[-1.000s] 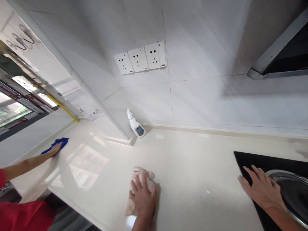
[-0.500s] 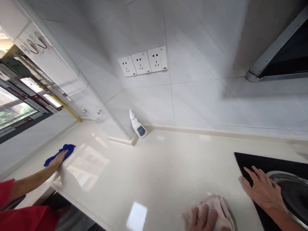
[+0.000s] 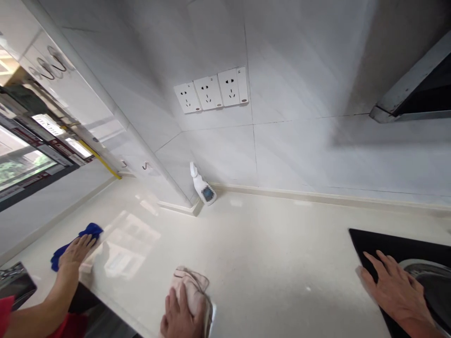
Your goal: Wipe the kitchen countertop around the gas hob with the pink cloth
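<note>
My left hand point(image 3: 181, 317) presses down on a crumpled pink cloth point(image 3: 192, 284) on the cream countertop point(image 3: 268, 253), near its front edge, fingers laid over the cloth. My right hand point(image 3: 394, 286) lies flat and open on the left corner of a black cooktop point(image 3: 373, 241), fingers spread, holding nothing. A steel pan point(image 3: 428, 281) sits on the cooktop just right of that hand.
Another person in a red sleeve point(image 3: 5, 312) at the left has a hand point(image 3: 73, 249) on a blue cloth point(image 3: 89, 231) on the counter. A white spray bottle point(image 3: 202, 187) stands in the wall corner. Wall sockets point(image 3: 211, 91) sit above; a range hood point(image 3: 412, 91) hangs at the right.
My left hand swept the pink cloth right along the counter's front edge, then back left to the middle. The other person's hand and blue cloth slid nearer. My right hand stayed put.
</note>
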`<state>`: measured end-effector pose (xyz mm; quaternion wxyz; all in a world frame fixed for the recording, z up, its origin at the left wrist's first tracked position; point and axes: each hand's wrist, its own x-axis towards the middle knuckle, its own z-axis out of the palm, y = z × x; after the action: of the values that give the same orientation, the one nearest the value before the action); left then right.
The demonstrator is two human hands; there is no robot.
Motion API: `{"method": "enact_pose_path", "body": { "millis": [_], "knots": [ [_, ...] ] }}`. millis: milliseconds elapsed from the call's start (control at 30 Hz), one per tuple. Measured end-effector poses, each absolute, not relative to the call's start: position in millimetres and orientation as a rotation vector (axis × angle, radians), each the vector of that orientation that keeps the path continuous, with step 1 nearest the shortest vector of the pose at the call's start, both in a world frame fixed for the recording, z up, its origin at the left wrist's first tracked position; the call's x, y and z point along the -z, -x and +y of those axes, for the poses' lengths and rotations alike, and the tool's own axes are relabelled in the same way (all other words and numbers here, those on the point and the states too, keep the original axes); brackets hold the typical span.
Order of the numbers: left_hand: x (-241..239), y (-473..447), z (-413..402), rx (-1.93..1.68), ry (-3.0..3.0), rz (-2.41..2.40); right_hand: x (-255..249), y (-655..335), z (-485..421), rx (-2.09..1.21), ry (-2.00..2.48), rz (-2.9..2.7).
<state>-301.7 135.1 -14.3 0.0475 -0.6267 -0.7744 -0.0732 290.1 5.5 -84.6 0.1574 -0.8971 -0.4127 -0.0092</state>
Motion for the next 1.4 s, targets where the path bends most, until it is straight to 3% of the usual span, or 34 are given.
{"method": "enact_pose_path", "body": {
  "millis": [133,300,600,733,1100,1400],
  "knots": [
    [-1.3,257.4,172.8,0.163,1.838,-2.388,75.8,-284.8,5.8,0.012,2.598,-1.184],
    [0.3,169.3,187.5,0.159,2.268,-2.117,76.7,-282.3,5.4,0.055,2.602,-1.173],
    [39.5,57.5,94.7,0.626,2.904,-1.035,75.7,-280.3,4.1,0.128,2.561,-1.188],
    [40.7,34.7,82.4,0.663,2.987,-0.848,71.4,-277.7,3.2,0.118,2.559,-1.202],
    [23.4,-48.0,254.7,0.482,3.065,-1.164,73.0,-279.7,-1.4,0.148,2.591,-1.213],
    [-4.7,20.0,370.0,0.271,2.861,-1.466,67.8,-281.0,-4.0,0.134,2.61,-1.224]
  ]
}}
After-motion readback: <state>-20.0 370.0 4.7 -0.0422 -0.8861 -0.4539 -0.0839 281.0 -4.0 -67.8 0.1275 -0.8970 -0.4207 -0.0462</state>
